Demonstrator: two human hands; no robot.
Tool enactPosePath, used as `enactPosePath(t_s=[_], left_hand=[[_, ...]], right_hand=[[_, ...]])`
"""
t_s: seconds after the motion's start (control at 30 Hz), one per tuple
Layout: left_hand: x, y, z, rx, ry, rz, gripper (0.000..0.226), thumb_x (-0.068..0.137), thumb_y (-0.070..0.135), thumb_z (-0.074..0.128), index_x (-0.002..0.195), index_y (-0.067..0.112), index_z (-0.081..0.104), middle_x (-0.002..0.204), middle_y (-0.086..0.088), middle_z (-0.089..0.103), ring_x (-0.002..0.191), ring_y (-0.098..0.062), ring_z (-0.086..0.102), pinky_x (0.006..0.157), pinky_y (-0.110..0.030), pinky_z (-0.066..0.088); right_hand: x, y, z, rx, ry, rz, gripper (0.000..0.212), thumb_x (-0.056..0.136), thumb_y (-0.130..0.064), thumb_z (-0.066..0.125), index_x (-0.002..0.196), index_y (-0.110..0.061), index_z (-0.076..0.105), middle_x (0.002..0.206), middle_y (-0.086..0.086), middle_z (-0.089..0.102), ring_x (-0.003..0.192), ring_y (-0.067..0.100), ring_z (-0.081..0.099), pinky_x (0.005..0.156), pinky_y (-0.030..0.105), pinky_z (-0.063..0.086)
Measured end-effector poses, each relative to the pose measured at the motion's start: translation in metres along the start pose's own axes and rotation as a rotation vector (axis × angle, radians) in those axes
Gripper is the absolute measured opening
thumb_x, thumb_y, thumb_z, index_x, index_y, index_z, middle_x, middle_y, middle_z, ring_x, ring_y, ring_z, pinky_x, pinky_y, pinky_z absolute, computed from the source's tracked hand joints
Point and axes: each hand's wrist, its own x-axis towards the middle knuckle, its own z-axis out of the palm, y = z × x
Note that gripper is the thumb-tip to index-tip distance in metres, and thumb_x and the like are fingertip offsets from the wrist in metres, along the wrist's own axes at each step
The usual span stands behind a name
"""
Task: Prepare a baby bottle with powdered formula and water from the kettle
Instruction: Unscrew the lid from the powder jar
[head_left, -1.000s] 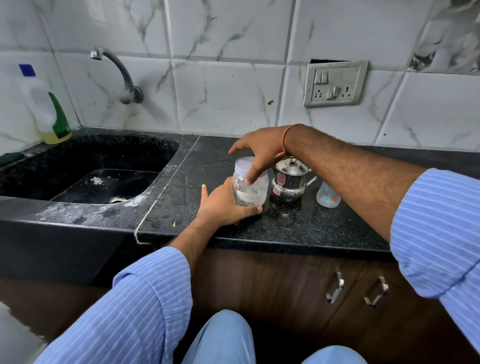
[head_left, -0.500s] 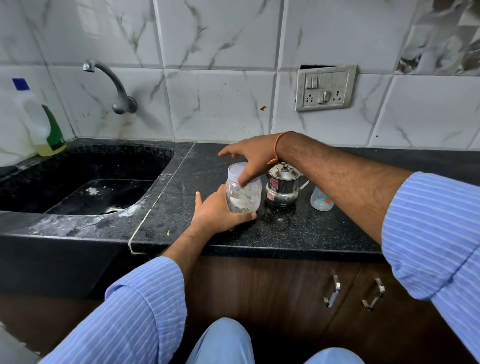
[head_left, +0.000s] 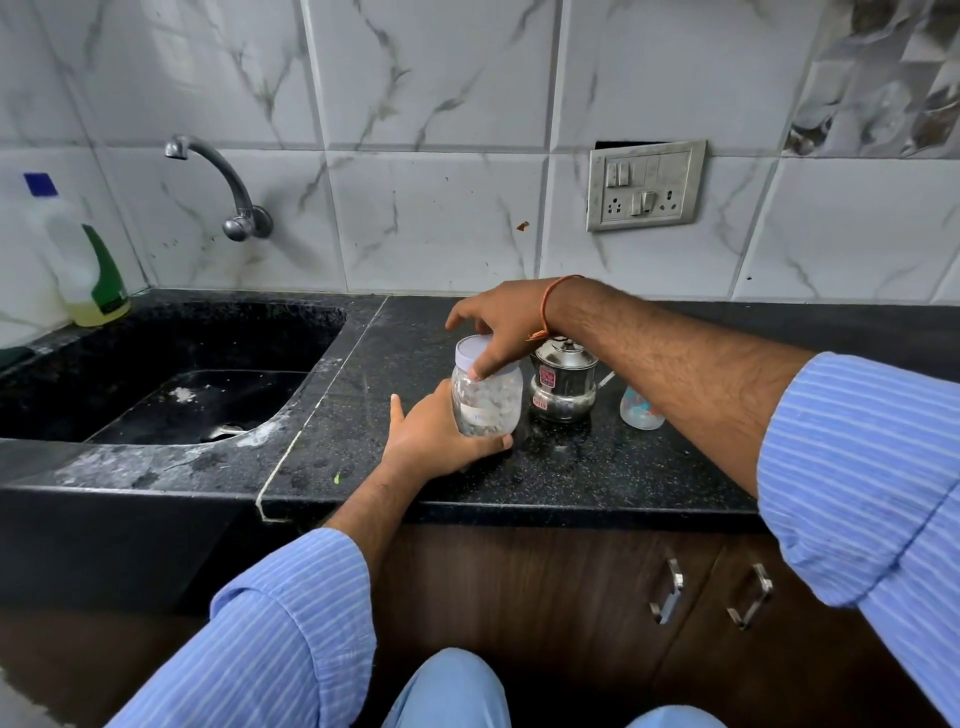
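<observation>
My left hand grips jar low, on worktop. My right hand fingers curl round lid. Kettle just right of jar; baby bottle further right.

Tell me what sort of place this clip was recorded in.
Most likely a home kitchen. A black stone counter holds a built-in sink with a wall tap above it, marble-look wall tiles behind, and wooden cabinet doors underneath. A small steel kettle stands on the counter.
</observation>
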Motion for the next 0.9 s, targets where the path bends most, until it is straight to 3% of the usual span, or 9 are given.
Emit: enactPosePath(t_s=[0.1,0.2,0.37,0.53,0.63,0.73,0.83,0.9], left_hand=[[0.000,0.000,0.000,-0.001,-0.001,-0.002,0.106,0.057,0.098,0.064,0.143,0.038,0.051,0.138,0.019,0.068,0.141,-0.016,0.060,0.131,-0.068,-0.010],[0.000,-0.001,0.001,-0.002,-0.004,-0.005,0.107,0.057,0.098,0.064,0.143,0.037,0.051,0.136,0.019,0.068,0.140,-0.016,0.060,0.131,-0.068,-0.010],[0.000,-0.001,0.001,-0.005,-0.008,-0.009,0.107,0.057,0.097,0.065,0.145,0.038,0.049,0.138,0.021,0.066,0.142,-0.015,0.058,0.130,-0.067,-0.011],[0.000,-0.002,0.001,-0.011,-0.010,-0.008,0.106,0.060,0.095,0.069,0.147,0.039,0.048,0.142,0.023,0.065,0.145,-0.013,0.056,0.130,-0.066,-0.014],[0.000,-0.003,0.001,-0.015,-0.005,0.007,0.100,0.060,0.093,0.069,0.144,0.041,0.051,0.138,0.026,0.061,0.145,-0.012,0.055,0.130,-0.069,-0.013],[0.000,-0.005,0.002,-0.018,0.003,0.017,0.097,0.061,0.092,0.070,0.142,0.044,0.051,0.134,0.029,0.059,0.144,-0.011,0.056,0.129,-0.070,-0.010],[0.002,-0.005,0.003,-0.027,0.017,0.019,0.090,0.061,0.091,0.072,0.137,0.046,0.053,0.128,0.031,0.057,0.141,-0.012,0.058,0.130,-0.072,-0.006],[0.003,-0.005,0.003,-0.037,0.022,0.014,0.088,0.060,0.090,0.073,0.135,0.047,0.054,0.126,0.032,0.057,0.139,-0.013,0.058,0.130,-0.073,-0.004]], right_hand=[[0.001,0.001,0.002,0.056,-0.028,-0.017,0.088,0.083,-0.038,0.087,0.159,-0.037,0.043,0.151,-0.002,0.056,0.128,0.019,0.058,0.100,0.033,0.045],[0.000,0.002,0.004,0.002,0.013,0.000,0.089,0.084,-0.055,0.084,0.160,-0.038,0.041,0.155,0.000,0.054,0.136,0.022,0.055,0.106,0.033,0.042],[-0.008,0.008,-0.005,0.045,0.057,-0.026,0.079,0.085,-0.051,0.085,0.155,-0.040,0.050,0.148,-0.001,0.061,0.129,0.020,0.058,0.108,0.036,0.046],[-0.049,0.025,-0.015,0.349,0.332,-0.024,0.073,0.081,-0.060,0.086,0.147,-0.044,0.058,0.137,-0.014,0.064,0.095,-0.003,0.062,0.086,0.025,0.047],[-0.090,0.041,-0.004,0.639,0.495,-0.019,0.072,0.079,-0.056,0.089,0.144,-0.044,0.061,0.129,-0.017,0.065,0.097,0.009,0.073,0.086,0.027,0.060],[-0.136,0.062,0.023,0.885,0.578,0.035,0.083,0.068,-0.057,0.093,0.143,-0.042,0.062,0.122,-0.021,0.070,0.101,0.006,0.075,0.081,0.021,0.061],[-0.177,0.086,0.063,0.962,0.639,0.155,0.092,0.054,-0.066,0.095,0.138,-0.048,0.062,0.134,-0.012,0.066,0.115,0.009,0.071,0.095,0.032,0.059],[-0.196,0.103,0.094,0.935,0.687,0.263,0.087,0.054,-0.063,0.094,0.134,-0.048,0.065,0.137,-0.006,0.061,0.118,0.010,0.068,0.102,0.036,0.057]])
